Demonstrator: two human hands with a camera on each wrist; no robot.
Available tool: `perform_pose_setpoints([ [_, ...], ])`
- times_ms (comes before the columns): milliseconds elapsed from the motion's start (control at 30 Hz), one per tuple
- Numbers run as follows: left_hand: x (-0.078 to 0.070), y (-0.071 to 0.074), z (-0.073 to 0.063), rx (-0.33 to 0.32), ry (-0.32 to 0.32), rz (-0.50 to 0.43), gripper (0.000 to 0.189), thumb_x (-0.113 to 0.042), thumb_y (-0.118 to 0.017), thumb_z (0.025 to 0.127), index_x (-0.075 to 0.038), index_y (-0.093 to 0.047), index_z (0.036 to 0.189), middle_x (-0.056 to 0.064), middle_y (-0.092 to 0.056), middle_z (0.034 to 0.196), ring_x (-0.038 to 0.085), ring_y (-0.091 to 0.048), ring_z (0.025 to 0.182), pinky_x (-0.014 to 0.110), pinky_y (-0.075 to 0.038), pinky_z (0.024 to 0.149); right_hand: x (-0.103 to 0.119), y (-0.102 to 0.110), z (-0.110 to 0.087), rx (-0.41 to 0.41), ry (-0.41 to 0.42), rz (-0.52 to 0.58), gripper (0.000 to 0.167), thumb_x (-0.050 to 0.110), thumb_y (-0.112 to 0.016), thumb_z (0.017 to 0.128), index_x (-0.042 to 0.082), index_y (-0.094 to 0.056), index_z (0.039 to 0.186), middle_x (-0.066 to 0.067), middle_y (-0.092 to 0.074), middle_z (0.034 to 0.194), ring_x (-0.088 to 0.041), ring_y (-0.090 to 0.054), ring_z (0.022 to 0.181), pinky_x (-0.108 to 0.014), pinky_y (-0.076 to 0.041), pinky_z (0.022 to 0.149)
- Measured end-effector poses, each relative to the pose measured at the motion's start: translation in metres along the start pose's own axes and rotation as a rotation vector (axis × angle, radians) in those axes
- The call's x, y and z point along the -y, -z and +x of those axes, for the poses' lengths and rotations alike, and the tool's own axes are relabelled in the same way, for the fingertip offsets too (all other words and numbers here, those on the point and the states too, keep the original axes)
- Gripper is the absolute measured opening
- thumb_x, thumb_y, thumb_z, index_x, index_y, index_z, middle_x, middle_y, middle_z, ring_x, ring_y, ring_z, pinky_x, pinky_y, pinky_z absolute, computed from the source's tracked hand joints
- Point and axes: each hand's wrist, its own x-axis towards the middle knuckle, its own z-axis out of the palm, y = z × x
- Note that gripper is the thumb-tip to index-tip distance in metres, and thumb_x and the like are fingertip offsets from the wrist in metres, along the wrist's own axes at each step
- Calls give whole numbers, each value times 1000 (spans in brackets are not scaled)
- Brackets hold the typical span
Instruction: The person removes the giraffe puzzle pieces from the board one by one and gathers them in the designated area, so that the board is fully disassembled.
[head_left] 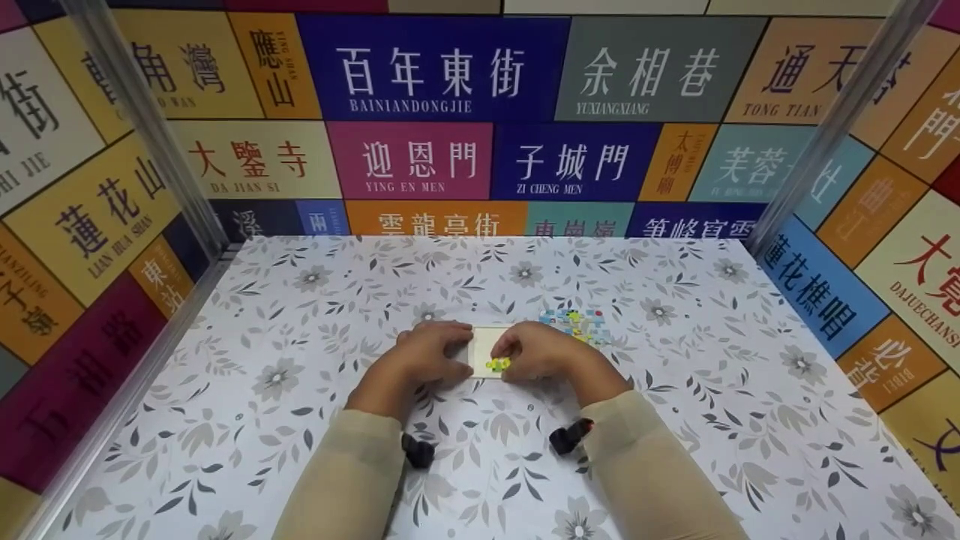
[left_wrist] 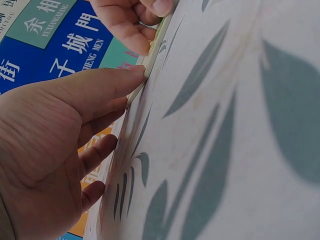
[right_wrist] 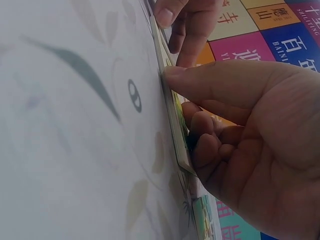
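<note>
A small cream puzzle board [head_left: 482,346] with a thin raised rim lies flat on the table between the hands. My left hand [head_left: 429,351] grips its left end, thumb at the near corner and fingers toward the far one. In the left wrist view the left thumb [left_wrist: 117,80] presses the board's edge. Yellow-green puzzle pieces [head_left: 497,365] sit on the board near its front rim. Over the right part of the board is my right hand [head_left: 541,352], its thumb [right_wrist: 182,77] on the near edge and its other fingers curled in over the surface, hiding what lies beneath.
Light blue, yellow and red puzzle pieces [head_left: 596,327] lie grouped just behind the right hand. A floral-patterned cloth covers the table [head_left: 315,465]. Upright panels printed with large characters [head_left: 431,67] enclose the back and sides, with clear posts [head_left: 169,135] at the corners.
</note>
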Motion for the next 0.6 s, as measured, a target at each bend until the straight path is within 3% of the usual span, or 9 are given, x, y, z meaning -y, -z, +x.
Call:
perform_pose_setpoints([
  [300, 0, 0, -1, 5, 10, -10, 65, -35, -83, 90, -24, -63, 151, -10, -54, 164, 28, -38, 159, 68, -23, 127, -1, 0, 1, 4, 22, 32, 31, 10, -84, 82, 21, -75, 110, 1, -71, 95, -15, -60, 79, -31, -51, 71],
  [600, 1, -1, -1, 4, 12, -9, 65, -36, -82, 91, -24, -62, 152, -10, -53, 164, 29, -37, 160, 68, -22, 127, -5, 2, 0, 1, 22, 72, 36, 3, -78, 81, 21, -80, 113, 2, -73, 93, -13, -59, 75, -28, -49, 67],
])
